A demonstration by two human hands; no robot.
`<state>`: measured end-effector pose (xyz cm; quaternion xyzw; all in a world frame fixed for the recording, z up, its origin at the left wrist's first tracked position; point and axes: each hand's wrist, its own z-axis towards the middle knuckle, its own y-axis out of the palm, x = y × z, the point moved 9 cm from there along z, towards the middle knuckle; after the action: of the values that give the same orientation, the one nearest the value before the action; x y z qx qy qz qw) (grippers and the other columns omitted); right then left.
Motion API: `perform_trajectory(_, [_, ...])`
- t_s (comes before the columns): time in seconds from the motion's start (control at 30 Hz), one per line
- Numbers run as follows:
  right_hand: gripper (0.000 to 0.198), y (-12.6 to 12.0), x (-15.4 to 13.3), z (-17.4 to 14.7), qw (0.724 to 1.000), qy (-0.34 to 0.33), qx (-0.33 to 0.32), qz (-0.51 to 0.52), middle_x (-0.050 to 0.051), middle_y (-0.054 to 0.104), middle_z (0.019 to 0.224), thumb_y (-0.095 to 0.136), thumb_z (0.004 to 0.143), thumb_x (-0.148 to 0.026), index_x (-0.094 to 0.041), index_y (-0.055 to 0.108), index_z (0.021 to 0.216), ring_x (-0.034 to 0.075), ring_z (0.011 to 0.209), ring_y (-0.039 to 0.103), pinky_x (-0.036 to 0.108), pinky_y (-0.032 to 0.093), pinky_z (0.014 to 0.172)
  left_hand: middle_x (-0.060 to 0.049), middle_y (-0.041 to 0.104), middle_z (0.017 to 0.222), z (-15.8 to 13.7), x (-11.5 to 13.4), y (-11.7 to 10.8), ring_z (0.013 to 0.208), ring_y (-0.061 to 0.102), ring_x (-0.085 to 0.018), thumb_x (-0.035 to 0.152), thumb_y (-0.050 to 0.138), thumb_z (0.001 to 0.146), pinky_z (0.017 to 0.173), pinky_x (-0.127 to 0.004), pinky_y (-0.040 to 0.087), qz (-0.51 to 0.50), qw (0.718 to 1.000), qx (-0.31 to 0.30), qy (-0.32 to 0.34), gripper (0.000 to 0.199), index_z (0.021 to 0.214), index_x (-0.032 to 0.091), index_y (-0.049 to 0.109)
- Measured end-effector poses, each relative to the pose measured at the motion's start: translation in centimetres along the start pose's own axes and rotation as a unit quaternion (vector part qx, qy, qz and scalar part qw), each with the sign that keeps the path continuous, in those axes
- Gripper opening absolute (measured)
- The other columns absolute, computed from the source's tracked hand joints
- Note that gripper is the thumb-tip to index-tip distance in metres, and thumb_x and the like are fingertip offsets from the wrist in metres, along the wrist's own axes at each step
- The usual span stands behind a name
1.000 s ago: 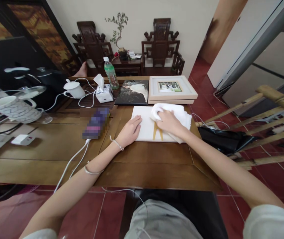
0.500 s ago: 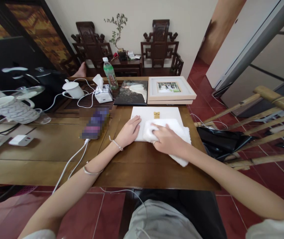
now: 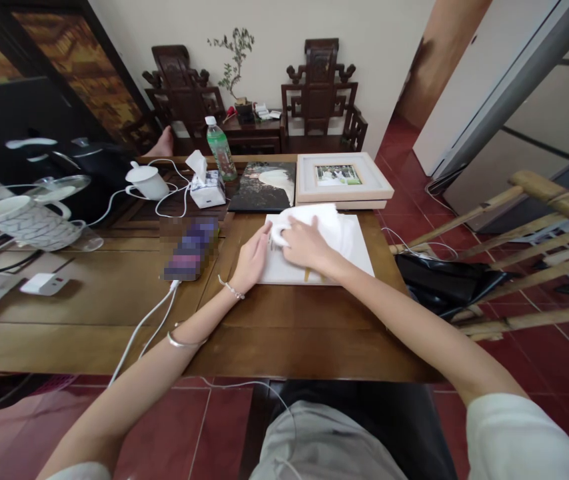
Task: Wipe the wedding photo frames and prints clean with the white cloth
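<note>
A flat white panel [image 3: 364,260] lies on the wooden table, with a bit of gold showing near its front edge, partly hidden by my right forearm. My right hand [image 3: 305,245] grips a bunched white cloth [image 3: 342,230] and presses it on the upper left part of the panel. My left hand [image 3: 251,260] rests at the panel's left edge, fingers stretched out and holding nothing. Its fingertips are close to the cloth.
Behind the panel lie a dark photo panel [image 3: 264,187] and stacked pale frames [image 3: 384,183]. To the left are a phone [image 3: 192,250] on a cable, a tissue box [image 3: 208,190], a green bottle [image 3: 222,150] and a patterned mug [image 3: 29,223]. A bamboo chair [image 3: 554,200] stands right.
My right hand has moved the cloth away from me and to the left, across the panel. My left hand has turned a little onto its edge, staying at the panel's left side.
</note>
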<state>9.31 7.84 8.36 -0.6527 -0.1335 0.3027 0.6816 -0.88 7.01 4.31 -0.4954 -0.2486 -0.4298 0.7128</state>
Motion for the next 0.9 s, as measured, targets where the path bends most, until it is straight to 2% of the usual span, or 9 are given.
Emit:
perform_trajectory(0.13, [0.022, 1.2, -5.0, -4.0, 0.984, -0.165, -0.06, 0.026, 0.02, 0.062, 0.122, 0.046, 0.072, -0.013, -0.016, 0.065, 0.083, 0.034, 0.131, 0.039, 0.067, 0.018, 0.103, -0.008, 0.048, 0.144, 0.1, -0.3, -0.9, 0.132, 0.046, -0.018, 0.044, 0.017, 0.101, 0.11, -0.036, 0.038, -0.051, 0.998, 0.039, -0.025, 0.054, 0.138, 0.017, 0.046])
perform_trajectory(0.23, [0.015, 0.6, -6.2, -7.0, 0.974, -0.208, -0.083, 0.045, 0.017, 0.062, 0.123, 0.047, 0.071, -0.014, -0.018, 0.062, 0.074, 0.031, 0.123, 0.049, 0.059, 0.022, 0.105, -0.007, 0.052, 0.14, 0.0, 0.0, -0.8, 0.13, 0.048, -0.02, 0.044, 0.019, 0.101, 0.11, -0.038, 0.038, -0.03, 0.999, 0.035, -0.02, 0.052, 0.134, 0.018, 0.05])
perform_trajectory(0.33, [0.013, -0.2, -4.3, -7.8, 0.981, -0.162, -0.102, 0.034, 0.014, 0.069, 0.106, 0.046, 0.071, -0.016, -0.019, 0.058, 0.071, 0.027, 0.096, 0.062, 0.048, 0.036, 0.095, -0.01, 0.058, 0.134, -0.2, 0.4, 0.0, 0.125, 0.053, -0.023, 0.039, 0.033, 0.098, 0.109, -0.041, 0.039, 0.024, 1.0, 0.0, 0.008, 0.044, 0.128, 0.015, 0.055])
perform_trajectory(0.43, [0.015, -1.1, 0.1, -6.3, 0.994, -0.05, -0.099, 0.012, 0.013, 0.069, 0.085, 0.045, 0.073, -0.02, -0.018, 0.06, 0.075, 0.025, 0.077, 0.062, 0.037, 0.043, 0.075, -0.012, 0.059, 0.133, -0.5, 0.9, 1.6, 0.125, 0.053, -0.025, 0.029, 0.043, 0.092, 0.109, -0.045, 0.039, 0.08, 0.993, -0.062, 0.054, 0.041, 0.128, 0.014, 0.055])
perform_trajectory(0.5, [0.02, -1.9, 3.0, -4.4, 0.997, 0.019, -0.07, 0.015, 0.014, 0.069, 0.088, 0.043, 0.076, -0.022, -0.016, 0.061, 0.082, 0.024, 0.075, 0.061, 0.033, 0.043, 0.067, -0.014, 0.055, 0.136, -0.8, 1.1, 2.4, 0.131, 0.047, -0.028, 0.024, 0.043, 0.09, 0.111, -0.05, 0.035, 0.112, 0.986, -0.093, 0.08, 0.04, 0.127, 0.014, 0.055])
perform_trajectory(0.6, [0.027, -2.5, 5.5, -0.9, 0.996, 0.081, -0.036, 0.031, 0.017, 0.068, 0.097, 0.041, 0.077, -0.022, -0.014, 0.063, 0.091, 0.026, 0.079, 0.061, 0.032, 0.043, 0.066, -0.016, 0.051, 0.139, -1.0, 1.5, 3.0, 0.136, 0.04, -0.029, 0.022, 0.04, 0.092, 0.112, -0.054, 0.031, 0.147, 0.977, -0.113, 0.106, 0.04, 0.126, 0.012, 0.056])
perform_trajectory(0.7, [0.032, -1.9, 5.4, 2.6, 0.993, 0.105, -0.034, 0.046, 0.019, 0.068, 0.105, 0.042, 0.078, -0.025, -0.012, 0.064, 0.099, 0.029, 0.088, 0.062, 0.032, 0.044, 0.07, -0.017, 0.051, 0.139, -1.1, 1.7, 3.0, 0.136, 0.04, -0.03, 0.022, 0.039, 0.092, 0.112, -0.054, 0.031, 0.162, 0.973, -0.121, 0.115, 0.04, 0.127, 0.011, 0.056])
perform_trajectory(0.8, [0.035, -0.9, 3.6, 5.6, 0.993, 0.091, -0.045, 0.057, 0.018, 0.067, 0.112, 0.046, 0.078, -0.027, -0.013, 0.064, 0.104, 0.028, 0.093, 0.063, 0.03, 0.044, 0.073, -0.018, 0.05, 0.14, -1.1, 1.8, 2.9, 0.136, 0.04, -0.03, 0.023, 0.039, 0.093, 0.113, -0.052, 0.031, 0.166, 0.971, -0.124, 0.118, 0.041, 0.128, 0.009, 0.056])
perform_trajectory(0.9, [0.035, -0.2, 2.8, 7.2, 0.993, 0.082, -0.053, 0.064, 0.017, 0.066, 0.115, 0.047, 0.078, -0.028, -0.014, 0.064, 0.105, 0.027, 0.091, 0.063, 0.029, 0.045, 0.07, -0.018, 0.049, 0.141, -1.1, 1.7, 2.8, 0.136, 0.04, -0.03, 0.024, 0.039, 0.093, 0.113, -0.052, 0.031, 0.166, 0.971, -0.127, 0.119, 0.042, 0.129, 0.009, 0.055])
